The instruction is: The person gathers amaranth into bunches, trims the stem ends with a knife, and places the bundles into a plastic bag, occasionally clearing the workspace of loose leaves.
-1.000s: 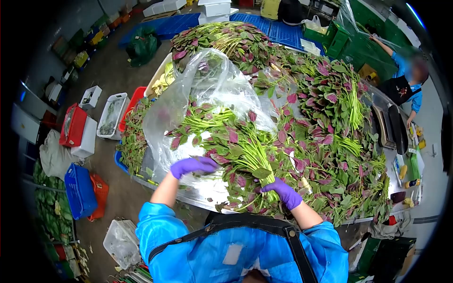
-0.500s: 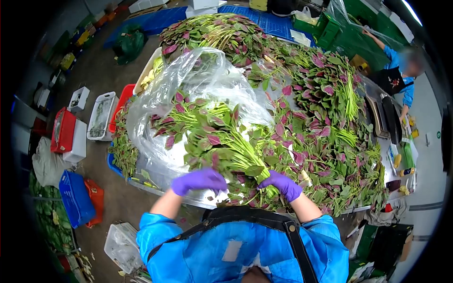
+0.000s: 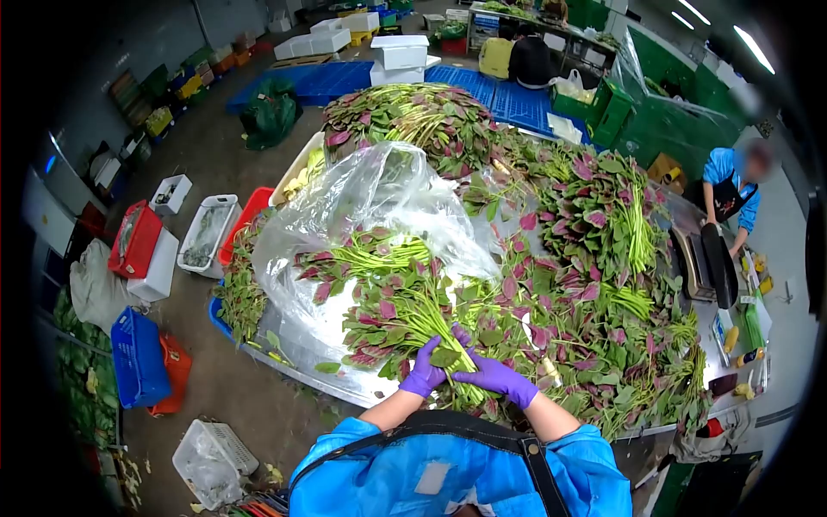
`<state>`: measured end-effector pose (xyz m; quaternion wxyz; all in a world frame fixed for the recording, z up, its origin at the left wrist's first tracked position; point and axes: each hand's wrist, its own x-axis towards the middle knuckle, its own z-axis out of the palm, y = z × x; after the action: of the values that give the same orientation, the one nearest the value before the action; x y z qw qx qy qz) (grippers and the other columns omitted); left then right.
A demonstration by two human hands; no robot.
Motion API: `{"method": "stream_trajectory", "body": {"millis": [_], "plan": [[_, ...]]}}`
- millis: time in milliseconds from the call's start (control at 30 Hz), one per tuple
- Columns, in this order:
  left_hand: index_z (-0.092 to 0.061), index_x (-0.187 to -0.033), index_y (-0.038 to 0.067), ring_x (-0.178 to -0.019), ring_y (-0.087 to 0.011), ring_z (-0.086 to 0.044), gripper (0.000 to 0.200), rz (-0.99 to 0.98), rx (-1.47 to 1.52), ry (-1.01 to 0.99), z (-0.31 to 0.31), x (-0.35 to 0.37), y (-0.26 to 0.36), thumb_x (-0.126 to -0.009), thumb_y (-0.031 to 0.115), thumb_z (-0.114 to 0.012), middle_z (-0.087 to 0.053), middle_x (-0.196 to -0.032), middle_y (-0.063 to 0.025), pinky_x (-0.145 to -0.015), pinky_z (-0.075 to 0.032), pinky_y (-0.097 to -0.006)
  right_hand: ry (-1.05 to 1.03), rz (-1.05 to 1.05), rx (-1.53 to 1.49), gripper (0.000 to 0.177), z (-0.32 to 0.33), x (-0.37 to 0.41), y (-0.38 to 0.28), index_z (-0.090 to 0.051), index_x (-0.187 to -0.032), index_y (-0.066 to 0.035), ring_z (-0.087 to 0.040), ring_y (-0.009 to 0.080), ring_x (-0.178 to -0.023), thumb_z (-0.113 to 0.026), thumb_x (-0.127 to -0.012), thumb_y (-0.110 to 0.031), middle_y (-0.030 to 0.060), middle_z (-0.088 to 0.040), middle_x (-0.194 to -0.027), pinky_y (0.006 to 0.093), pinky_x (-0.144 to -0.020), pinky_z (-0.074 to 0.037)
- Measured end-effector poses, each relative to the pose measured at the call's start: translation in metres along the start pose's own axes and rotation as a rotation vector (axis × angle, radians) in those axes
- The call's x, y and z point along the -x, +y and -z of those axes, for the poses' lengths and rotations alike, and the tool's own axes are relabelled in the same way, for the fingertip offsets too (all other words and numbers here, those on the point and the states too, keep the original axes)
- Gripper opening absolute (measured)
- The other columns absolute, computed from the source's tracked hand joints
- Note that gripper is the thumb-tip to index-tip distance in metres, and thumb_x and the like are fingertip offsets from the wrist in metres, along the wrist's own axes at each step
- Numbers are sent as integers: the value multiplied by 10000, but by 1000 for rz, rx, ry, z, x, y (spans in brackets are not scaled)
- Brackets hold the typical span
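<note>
Both gloved hands are on one bunch of amaranth (image 3: 413,319) with red and green leaves, its pale stems pointing toward me. My left hand (image 3: 424,369), in a purple glove, is closed around the left side of the stems. My right hand (image 3: 497,377), gloved alike, grips the stems from the right, close to their cut ends. Just beyond lies another bunch of amaranth (image 3: 379,254), on an opened clear plastic bag (image 3: 379,185). Loose amaranth (image 3: 551,319) spreads over the metal table (image 3: 297,349) to the right.
Larger amaranth piles (image 3: 413,116) stand at the table's far side. Left on the floor are a blue crate (image 3: 138,358), a red crate (image 3: 131,239) and a white basket (image 3: 211,465). A co-worker (image 3: 732,189) in blue stands at the right by a scale (image 3: 693,258).
My left hand has moved right, from beside the bunch onto its stems. My right hand stays on the stems. The view has tilted up, and the co-worker's raised arm has come down.
</note>
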<state>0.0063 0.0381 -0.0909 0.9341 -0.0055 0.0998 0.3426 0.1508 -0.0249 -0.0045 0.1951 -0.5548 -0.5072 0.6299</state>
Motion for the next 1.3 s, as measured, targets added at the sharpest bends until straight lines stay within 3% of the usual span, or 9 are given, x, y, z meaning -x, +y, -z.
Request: {"method": "stream_trajectory", "body": {"millis": [100, 200, 567, 667, 767, 900, 1133, 1267, 1300], "plan": [[-367, -1264, 15, -1171, -311, -421, 497, -26, 75, 28, 4, -4, -3, -818, 186, -503, -490, -1201, -132, -1035, -267, -463, 234, -125, 557, 540, 9, 20, -29, -490, -1195, -94, -590, 308, -922, -577, -789, -440, 178, -610, -987, 377, -793, -452], [-372, -1261, 15, -1156, -314, -436, 483, -60, 2, 56, 0, -4, -2, -819, 175, -486, -487, -1204, -142, -1025, -288, -455, 596, 253, 649, 358, 2, 13, -8, -607, -1003, -61, -602, 338, -671, -562, -801, -353, 166, -610, -717, 399, -590, -472], [-431, -1193, 12, -1025, -323, -518, 419, 6, 149, 68, -10, 2, 6, -815, 172, -513, -534, -1076, -168, -942, -391, -466, 623, 269, 399, 292, 65, 68, -32, -616, -1047, -99, -595, 243, -641, -536, -769, -55, 146, -619, -772, 341, -620, -475], [-410, -1219, 23, -1022, -286, -519, 466, -20, 96, 49, -11, 2, 7, -801, 187, -537, -526, -1092, -131, -945, -387, -453, 663, 598, 767, 280, 98, 85, -66, -642, -834, -138, -471, 291, -1091, -499, -649, 15, 68, -593, -1043, 443, -958, -301], [-395, -1232, 22, -1033, -279, -514, 481, -6, 59, 63, -10, 4, 5, -799, 176, -538, -524, -1098, -127, -950, -385, -443, 606, 627, 1007, 230, 102, 57, -87, -637, -765, -154, -300, 316, -1257, -512, -638, -9, 65, -467, -1257, 523, -1056, -118], [-391, -1221, 16, -1100, -315, -482, 458, 38, 36, 154, -1, 9, 4, -823, 186, -540, -506, -1157, -157, -970, -363, -474, 398, 798, 1004, 145, 72, -34, -88, -631, -752, -145, -257, 300, -1287, -574, -643, -68, 57, -397, -1325, 552, -1048, -123], [-537, -984, 39, -802, -248, -600, 240, 40, -162, 332, 23, 11, 11, -809, 198, -578, -606, -915, -112, -837, -464, -379, 515, 602, 664, 687, 20, -79, -61, -311, -1337, -128, -378, 374, -1176, -505, -690, 0, 205, -391, -1278, 424, -984, -312], [-564, -996, 39, -846, -197, -584, 222, -61, -223, 296, -22, 7, -2, -809, 159, -560, -603, -933, -62, -794, -461, -318, 244, 114, -41, 952, 13, -28, -33, -40, -1397, -59, -288, 267, -1277, -699, -737, -249, 202, -270, -1384, 375, -1025, -273], [-565, -1003, 37, -859, -179, -577, 221, -73, -295, 274, -17, 3, -3, -817, 156, -553, -599, -929, -52, -787, -456, -305, 212, 306, -42, 1071, 3, -25, -6, 8, -1397, -75, -282, 281, -1279, -738, -687, -370, 196, -243, -1398, 365, -1028, -266]]}}
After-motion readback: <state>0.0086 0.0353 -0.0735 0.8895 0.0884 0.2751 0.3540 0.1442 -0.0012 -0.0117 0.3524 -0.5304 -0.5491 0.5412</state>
